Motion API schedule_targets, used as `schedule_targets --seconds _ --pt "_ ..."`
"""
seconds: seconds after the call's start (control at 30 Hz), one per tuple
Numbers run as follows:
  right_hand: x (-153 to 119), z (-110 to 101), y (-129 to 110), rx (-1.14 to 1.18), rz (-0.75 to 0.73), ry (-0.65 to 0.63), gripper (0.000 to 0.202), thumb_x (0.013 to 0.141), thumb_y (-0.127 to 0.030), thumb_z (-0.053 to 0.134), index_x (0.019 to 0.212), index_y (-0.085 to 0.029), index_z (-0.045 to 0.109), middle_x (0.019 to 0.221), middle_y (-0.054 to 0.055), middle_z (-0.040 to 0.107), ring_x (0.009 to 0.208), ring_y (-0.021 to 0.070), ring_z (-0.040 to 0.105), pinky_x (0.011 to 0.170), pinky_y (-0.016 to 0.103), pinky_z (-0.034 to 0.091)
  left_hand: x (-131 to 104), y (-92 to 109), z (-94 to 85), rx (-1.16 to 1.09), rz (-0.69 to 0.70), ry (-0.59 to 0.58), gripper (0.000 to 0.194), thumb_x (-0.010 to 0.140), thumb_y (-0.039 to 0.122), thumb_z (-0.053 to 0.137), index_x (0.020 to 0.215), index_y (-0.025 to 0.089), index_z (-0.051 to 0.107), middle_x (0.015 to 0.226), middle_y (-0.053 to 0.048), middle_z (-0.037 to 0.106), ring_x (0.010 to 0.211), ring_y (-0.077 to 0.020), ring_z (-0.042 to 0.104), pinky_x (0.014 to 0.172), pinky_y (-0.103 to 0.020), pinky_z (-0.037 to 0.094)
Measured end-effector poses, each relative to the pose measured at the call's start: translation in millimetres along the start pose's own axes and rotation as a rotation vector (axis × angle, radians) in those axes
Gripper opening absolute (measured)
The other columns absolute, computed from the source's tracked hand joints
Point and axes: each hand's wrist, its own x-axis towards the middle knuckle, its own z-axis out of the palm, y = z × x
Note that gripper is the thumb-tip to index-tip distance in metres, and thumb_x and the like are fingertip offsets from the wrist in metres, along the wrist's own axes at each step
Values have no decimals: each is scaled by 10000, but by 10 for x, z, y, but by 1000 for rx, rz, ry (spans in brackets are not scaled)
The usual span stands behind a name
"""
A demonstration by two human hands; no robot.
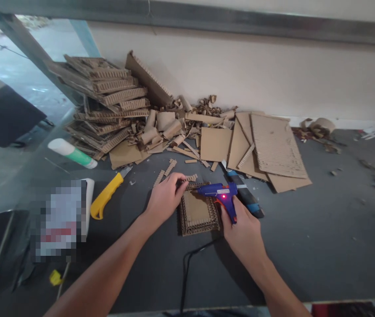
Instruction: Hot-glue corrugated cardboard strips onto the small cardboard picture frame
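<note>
head view looks down on a dark grey table [322, 229] strewn with cardboard. the right hand [242, 231] is closed around the handle of a blue glue gun [218, 193], whose red light glows and whose nozzle points left over the top edge of a small square cardboard frame [198, 213]. a black cord [187, 273] runs from below the gun toward the near edge of the table. the left hand [166, 198] rests at the frame's upper left corner, its fingers curled and pinching a short corrugated strip [190, 178] against that edge. the frame lies flat on the table between the two hands, its border built from ribbed strips.

just behind the gun lies a dark tool with blue bands [245, 196], partly hidden by the right hand. left of the left hand sits a yellow utility knife [106, 196], blade end pointing away. farther left a white and green tube [71, 152] lies on its side. at the back, near the wall, stands a pile of corrugated sheets [104, 105], with loose scraps and rolls [170, 127] spilling to the right, and flat cardboard panels [273, 147] lie beside them.
</note>
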Motion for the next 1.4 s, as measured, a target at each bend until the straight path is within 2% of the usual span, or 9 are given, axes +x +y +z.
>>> schedule_targets --seconds 0.57,0.9,1.1,1.27,1.4 --pt "8 -123 -15 -143 -56 95 309 994 -286 482 1191 -86 613 917 157 747 735 216 731 594 269 579 12 25 -6 -13 -17 4 152 965 322 559 1042 198 604 724 3 643 599 -161 603 652 -288 462" --pt "79 -261 7 -208 -137 69 293 991 -242 444 1205 -101 587 861 137 730 686 204 713 521 263 545 2 -3 11 -11 0 16 163 970 333 539 1052 205 599 734 -5 647 617 -166 616 650 -286 459" --pt "128 -303 17 -250 -158 65 279 997 -245 445 1183 -83 576 902 162 732 665 197 706 459 251 493 -2 -25 28 -15 13 18 171 971 338 535 1056 204 600 724 -3 637 634 -171 623 647 -283 451" --pt "146 -293 -21 -221 -140 36 304 1004 -263 426 1206 -90 573 919 162 733 694 207 715 507 265 533 1 -13 12 -20 19 25 163 970 334 537 1054 207 596 704 0 626 632 -178 621 645 -286 456" --pt "155 -251 -96 -158 -144 15 333 1000 -256 427 1258 -92 561 963 169 734 830 232 736 622 278 582 8 3 0 -26 25 23 150 967 328 536 1038 210 595 717 -4 637 612 -172 616 663 -292 469"
